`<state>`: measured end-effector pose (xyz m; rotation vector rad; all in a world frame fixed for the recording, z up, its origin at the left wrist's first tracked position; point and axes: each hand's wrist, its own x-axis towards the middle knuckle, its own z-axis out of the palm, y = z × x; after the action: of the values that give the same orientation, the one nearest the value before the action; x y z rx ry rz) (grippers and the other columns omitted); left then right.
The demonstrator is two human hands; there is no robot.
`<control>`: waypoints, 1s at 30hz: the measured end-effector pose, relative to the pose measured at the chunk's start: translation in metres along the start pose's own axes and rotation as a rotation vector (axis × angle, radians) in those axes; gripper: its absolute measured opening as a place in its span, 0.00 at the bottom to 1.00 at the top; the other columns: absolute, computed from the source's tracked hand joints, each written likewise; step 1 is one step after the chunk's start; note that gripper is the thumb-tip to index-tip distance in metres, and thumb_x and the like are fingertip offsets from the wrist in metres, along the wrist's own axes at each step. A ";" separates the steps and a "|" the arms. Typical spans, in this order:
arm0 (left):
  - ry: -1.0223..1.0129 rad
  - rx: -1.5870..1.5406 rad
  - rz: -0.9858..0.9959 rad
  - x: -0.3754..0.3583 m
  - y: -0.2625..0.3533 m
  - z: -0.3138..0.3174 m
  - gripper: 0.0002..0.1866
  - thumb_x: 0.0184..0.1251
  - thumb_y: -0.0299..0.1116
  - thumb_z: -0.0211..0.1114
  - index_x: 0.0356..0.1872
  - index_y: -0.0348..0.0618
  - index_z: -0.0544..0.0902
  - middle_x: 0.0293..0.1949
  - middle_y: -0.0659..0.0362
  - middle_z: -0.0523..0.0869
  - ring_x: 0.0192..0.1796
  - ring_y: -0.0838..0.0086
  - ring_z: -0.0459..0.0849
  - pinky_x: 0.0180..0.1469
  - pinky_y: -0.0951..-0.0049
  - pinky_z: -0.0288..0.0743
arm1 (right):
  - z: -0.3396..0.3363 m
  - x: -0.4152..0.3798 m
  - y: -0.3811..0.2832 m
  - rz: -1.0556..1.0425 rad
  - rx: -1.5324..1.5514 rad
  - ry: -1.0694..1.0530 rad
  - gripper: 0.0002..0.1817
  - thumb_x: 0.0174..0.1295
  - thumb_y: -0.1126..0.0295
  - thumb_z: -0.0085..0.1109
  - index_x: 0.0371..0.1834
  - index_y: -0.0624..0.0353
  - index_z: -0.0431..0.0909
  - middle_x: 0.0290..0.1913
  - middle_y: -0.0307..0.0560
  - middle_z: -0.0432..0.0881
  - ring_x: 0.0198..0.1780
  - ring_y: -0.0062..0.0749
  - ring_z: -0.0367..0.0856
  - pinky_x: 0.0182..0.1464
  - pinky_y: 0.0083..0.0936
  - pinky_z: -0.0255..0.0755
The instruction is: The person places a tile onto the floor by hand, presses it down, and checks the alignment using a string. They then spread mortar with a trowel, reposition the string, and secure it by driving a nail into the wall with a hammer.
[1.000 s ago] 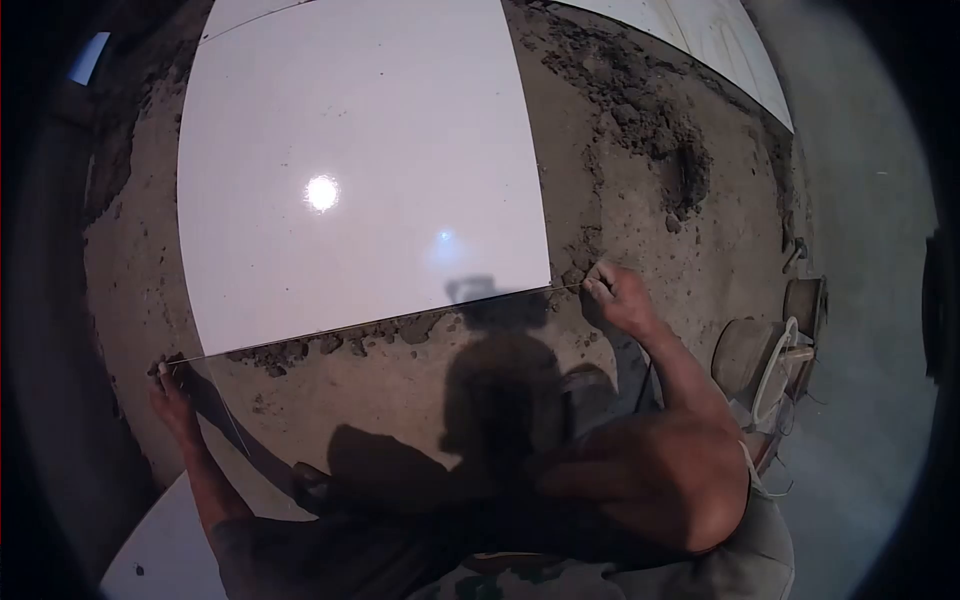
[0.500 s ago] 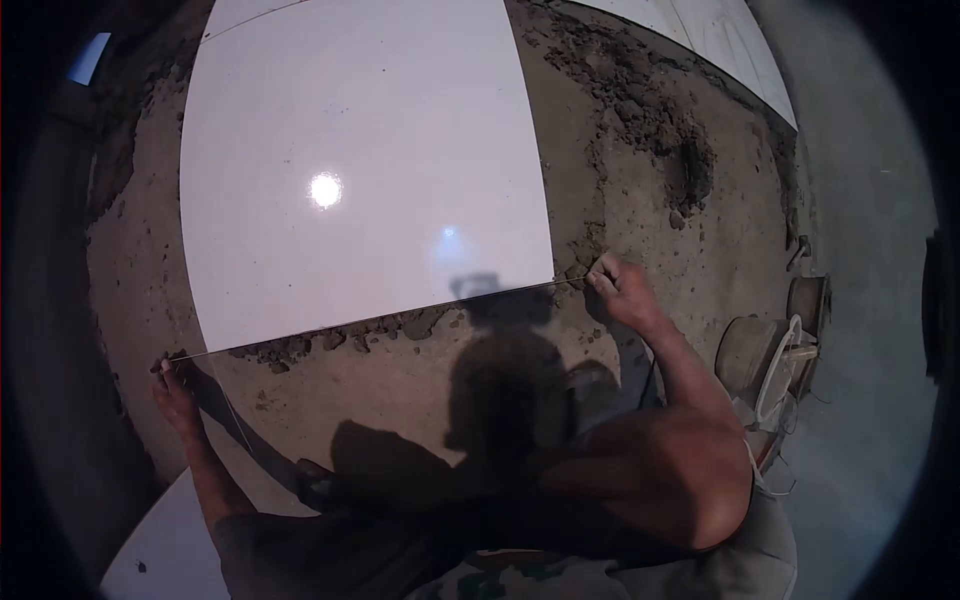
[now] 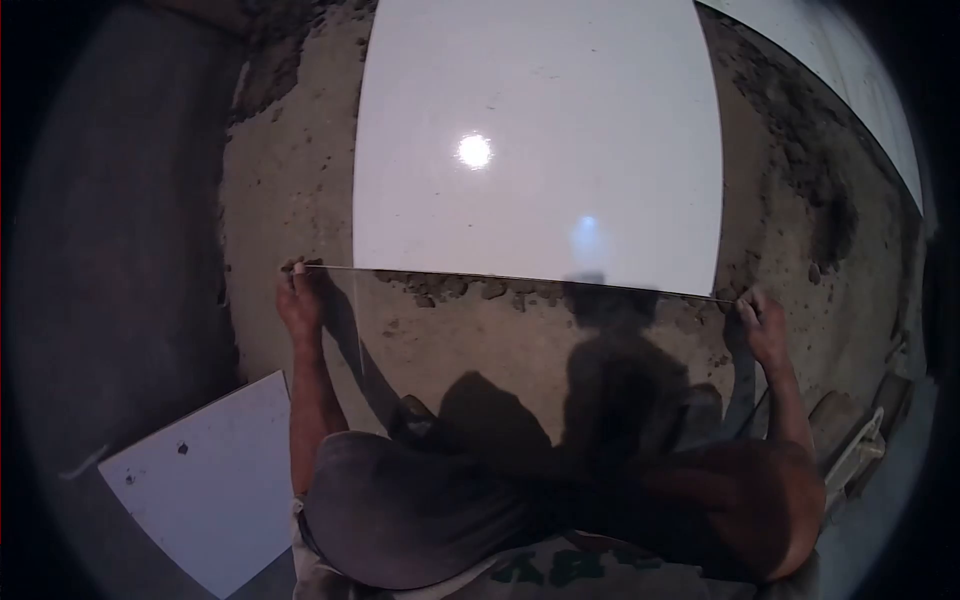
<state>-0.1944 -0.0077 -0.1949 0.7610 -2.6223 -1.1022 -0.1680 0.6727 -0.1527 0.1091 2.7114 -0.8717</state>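
A thin string (image 3: 335, 267) is stretched along the near edge of a large glossy white tile (image 3: 540, 130). Its left end is pinched in my left hand (image 3: 300, 298), just beyond the tile's near left corner. At the other end, my right hand (image 3: 764, 322) has closed fingers on the string, a little past the near right corner. Crumbly mortar (image 3: 490, 289) lies along the tile's near edge, under and beside the string.
Another white tile (image 3: 225, 480) lies at the lower left. A further white slab (image 3: 850, 70) is at the upper right, beside dark loose mortar (image 3: 800, 160). Buckets (image 3: 835, 425) and a pale handle stand at the lower right.
The view has turned and shifted left, so the large tile appears further right and more of the lower left tile shows. Both hands still hold the string along the tile edge.
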 end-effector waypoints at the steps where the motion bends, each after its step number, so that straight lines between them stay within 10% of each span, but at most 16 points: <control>1: 0.016 0.014 0.000 -0.001 0.002 0.000 0.16 0.71 0.40 0.51 0.47 0.37 0.78 0.38 0.52 0.85 0.39 0.72 0.83 0.46 0.71 0.76 | -0.001 0.000 -0.001 0.046 0.011 -0.007 0.07 0.58 0.73 0.56 0.29 0.64 0.68 0.23 0.50 0.70 0.26 0.31 0.66 0.32 0.29 0.64; 30: 0.017 -0.020 0.020 -0.001 0.014 -0.001 0.15 0.72 0.40 0.53 0.47 0.37 0.76 0.38 0.56 0.84 0.39 0.74 0.84 0.43 0.74 0.76 | 0.003 -0.002 -0.004 0.049 -0.009 -0.002 0.09 0.60 0.77 0.53 0.27 0.64 0.63 0.22 0.44 0.64 0.27 0.25 0.61 0.31 0.25 0.62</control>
<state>-0.1987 0.0003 -0.1844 0.7356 -2.5958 -1.1100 -0.1663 0.6676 -0.1526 0.1716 2.6987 -0.8457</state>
